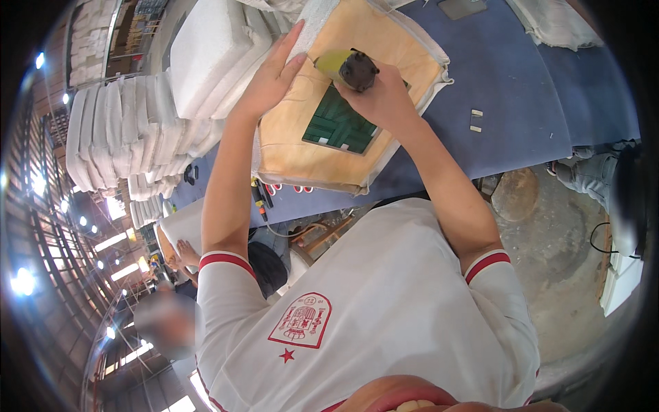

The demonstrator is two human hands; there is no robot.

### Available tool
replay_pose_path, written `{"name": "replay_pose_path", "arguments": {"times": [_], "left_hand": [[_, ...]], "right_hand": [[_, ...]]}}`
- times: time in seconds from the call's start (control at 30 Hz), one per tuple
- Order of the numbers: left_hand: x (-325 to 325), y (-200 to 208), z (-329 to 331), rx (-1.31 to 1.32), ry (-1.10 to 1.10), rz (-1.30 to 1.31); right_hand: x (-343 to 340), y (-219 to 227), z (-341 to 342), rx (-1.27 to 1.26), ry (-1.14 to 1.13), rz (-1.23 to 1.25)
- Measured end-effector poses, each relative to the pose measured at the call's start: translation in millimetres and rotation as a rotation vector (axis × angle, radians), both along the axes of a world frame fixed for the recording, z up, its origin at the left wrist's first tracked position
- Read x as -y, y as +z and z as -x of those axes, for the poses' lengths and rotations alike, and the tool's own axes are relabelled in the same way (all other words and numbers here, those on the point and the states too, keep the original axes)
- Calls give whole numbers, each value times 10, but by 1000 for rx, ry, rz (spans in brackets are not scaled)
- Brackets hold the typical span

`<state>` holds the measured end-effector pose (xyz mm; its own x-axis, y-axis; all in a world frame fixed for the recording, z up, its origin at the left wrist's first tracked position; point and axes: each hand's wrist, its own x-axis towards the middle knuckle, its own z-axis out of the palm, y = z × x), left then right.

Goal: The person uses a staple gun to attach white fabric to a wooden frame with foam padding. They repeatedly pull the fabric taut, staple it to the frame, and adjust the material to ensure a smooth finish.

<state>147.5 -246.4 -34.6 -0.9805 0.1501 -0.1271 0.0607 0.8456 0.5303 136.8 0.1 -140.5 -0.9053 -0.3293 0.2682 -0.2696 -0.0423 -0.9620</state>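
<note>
A seat panel [285, 147] with tan backing, a white padded edge and a window of green woven webbing [336, 118] lies underside up on the blue table. My left hand [269, 77] rests along its left edge, fingers stretched out, thumb apart, gripping nothing. Over the middle of the panel, my right hand [386, 99] is wrapped round what looks like a staple gun [359, 71], with a black cap and a yellow-green body. The tool's front end and most of my right fingers are hidden.
Stacks of white cushions [130, 127] stand left of the blue table [504, 89]. Two small pale pieces [476, 120] and a grey plate [461, 7] lie on it. Tools [259, 199] with orange-and-black handles sit at the near edge. Other people are at left and right.
</note>
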Motion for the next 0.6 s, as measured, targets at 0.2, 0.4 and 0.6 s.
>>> {"name": "replay_pose_path", "arguments": {"times": [0.2,0.4,0.6], "left_hand": [[-31,27,-47,-70,-69,55],[-46,21,-89,-69,-47,74],[-146,83,-131,-34,-25,62]], "right_hand": [[-6,167,-58,23,-63,198],[61,170,-100,-66,-35,179],[33,216,-188,-29,14,175]]}}
